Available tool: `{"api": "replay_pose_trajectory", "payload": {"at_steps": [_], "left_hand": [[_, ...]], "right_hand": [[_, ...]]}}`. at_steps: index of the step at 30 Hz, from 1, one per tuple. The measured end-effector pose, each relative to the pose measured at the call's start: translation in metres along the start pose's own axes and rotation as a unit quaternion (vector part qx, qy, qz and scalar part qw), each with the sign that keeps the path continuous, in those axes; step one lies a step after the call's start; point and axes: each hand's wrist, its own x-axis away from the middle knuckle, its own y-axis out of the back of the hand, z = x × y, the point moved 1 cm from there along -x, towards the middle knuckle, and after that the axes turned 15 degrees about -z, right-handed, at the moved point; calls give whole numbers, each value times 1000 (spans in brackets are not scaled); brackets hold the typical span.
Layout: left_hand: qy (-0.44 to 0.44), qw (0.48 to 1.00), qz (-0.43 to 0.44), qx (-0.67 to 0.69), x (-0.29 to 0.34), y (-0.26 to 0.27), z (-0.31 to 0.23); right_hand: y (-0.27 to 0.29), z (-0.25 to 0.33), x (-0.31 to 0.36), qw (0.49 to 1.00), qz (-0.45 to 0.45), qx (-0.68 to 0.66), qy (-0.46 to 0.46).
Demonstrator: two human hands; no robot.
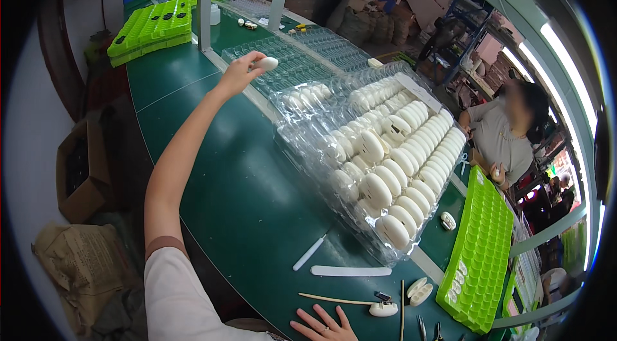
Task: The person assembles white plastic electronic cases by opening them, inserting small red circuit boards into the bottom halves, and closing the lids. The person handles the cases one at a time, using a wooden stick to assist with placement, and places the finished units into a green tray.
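My left hand [242,73] is stretched out over the far side of the table, its fingers closed on a white oval case [267,64]. Beneath and beyond it are clear plastic trays [283,58] with moulded pockets. To its right stands a stack of clear trays filled with rows of white oval cases [392,167]. My right hand [326,328] lies flat on the green tabletop at the near edge, fingers spread, holding nothing. Close to it are a white case with a small part on it [384,309], a thin pale stick [334,298] and an opened white case [420,291].
A white strip [351,271] and a slim pen-like tool [310,253] lie before the tray stack. Tweezers [421,327] and pliers [438,331] are at the near edge. Green trays [479,248] stand at right, more [154,26] at far left. A co-worker [504,125] sits opposite.
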Motion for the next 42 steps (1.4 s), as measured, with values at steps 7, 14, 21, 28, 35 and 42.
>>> {"api": "replay_pose_trajectory", "payload": {"at_steps": [7,14,21,28,35,42], "left_hand": [[-204,943,80,-250,-42,-79,44],[-243,905,183,-297,-77,-120,59],[-238,926,164,-240,-81,-148,59],[-324,927,136,-134,-98,-194,57],[-179,964,194,22,-79,-236,55],[148,929,236,241,-4,-153,-66]], "right_hand": [[-19,-5,1,997,32,74,-9],[-19,-6,0,994,70,79,-19],[-17,-5,-1,994,96,30,-45],[-7,-8,-9,996,68,-38,-46],[9,-19,-16,991,107,-66,-37],[0,-26,5,987,22,-153,-35]]}}
